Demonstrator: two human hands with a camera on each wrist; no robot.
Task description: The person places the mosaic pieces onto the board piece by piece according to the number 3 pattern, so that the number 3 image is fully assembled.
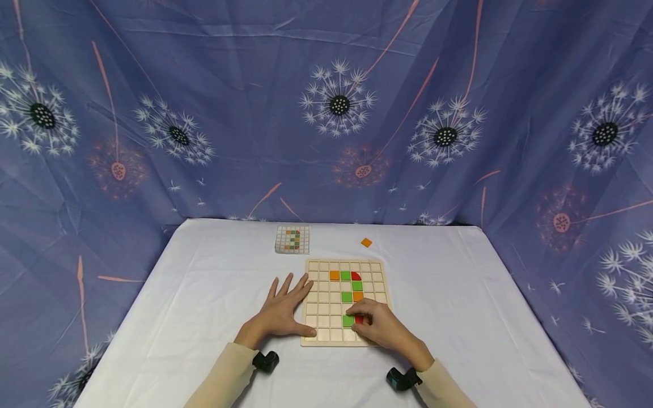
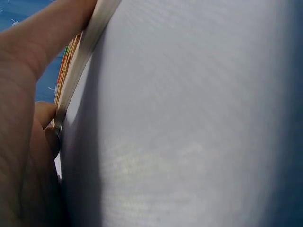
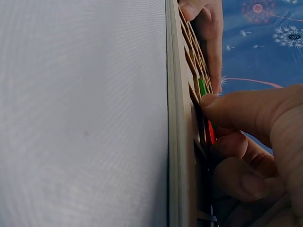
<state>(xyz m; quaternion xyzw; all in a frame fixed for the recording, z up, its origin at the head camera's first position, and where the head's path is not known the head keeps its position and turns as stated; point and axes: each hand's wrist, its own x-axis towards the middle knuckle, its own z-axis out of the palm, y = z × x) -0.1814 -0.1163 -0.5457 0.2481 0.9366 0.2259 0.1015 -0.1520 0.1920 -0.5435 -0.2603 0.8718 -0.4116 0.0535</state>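
A wooden grid board [image 1: 323, 309] lies on the table, with orange, green and red tiles in some of its cells. My left hand [image 1: 279, 311] spreads its fingers along the board's left side, thumb over the lower left corner and fingertips at the edge. Over the lower part of the board, my right hand [image 1: 380, 323] curls thumb and fingers around a red tile [image 1: 359, 319], which they partly cover. Beside it sits a green tile [image 1: 348, 321], close to the right thumb [image 3: 215, 105]. Further up are an orange tile [image 1: 358, 296] and a red rounded tile [image 1: 356, 276].
Behind the board, a loose orange tile [image 1: 366, 242] lies on the white tablecloth [image 1: 439, 272]. To its left is a small pattern card [image 1: 292, 239] with a printed grid of coloured squares. A blue dandelion-print curtain [image 1: 265, 130] hangs behind and beside the table.
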